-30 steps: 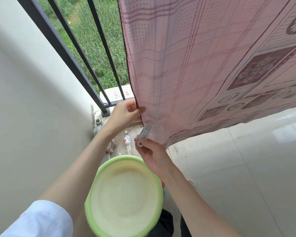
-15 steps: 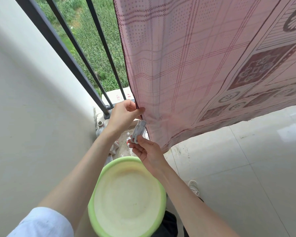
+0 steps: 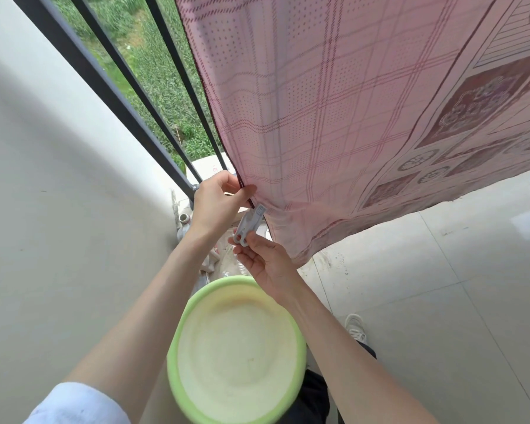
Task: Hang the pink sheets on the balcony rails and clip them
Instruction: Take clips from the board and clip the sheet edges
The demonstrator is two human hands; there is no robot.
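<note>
A pink sheet [image 3: 334,111] with a plaid and dark-red patterned print hangs over the dark balcony rails [image 3: 120,78], covering the upper right of the view. My left hand [image 3: 218,200] pinches the sheet's left edge near its lower corner. Just below it, my right hand [image 3: 263,258] holds a white plastic clip [image 3: 250,223] by its lower end, with the clip's jaws up against the sheet's edge. Whether the jaws bite the cloth cannot be told.
A light green basin [image 3: 236,353] sits tucked under my left arm, close to my body. A white wall [image 3: 43,209] stands on the left. Debris, pipe ends and a plastic bottle lie by the rail's base [image 3: 193,221]. Pale floor tiles [image 3: 441,286] spread to the right.
My right hand has carried the clip left and up to the sheet's edge beside my left hand. My left hand has kept its pinch on the edge.
</note>
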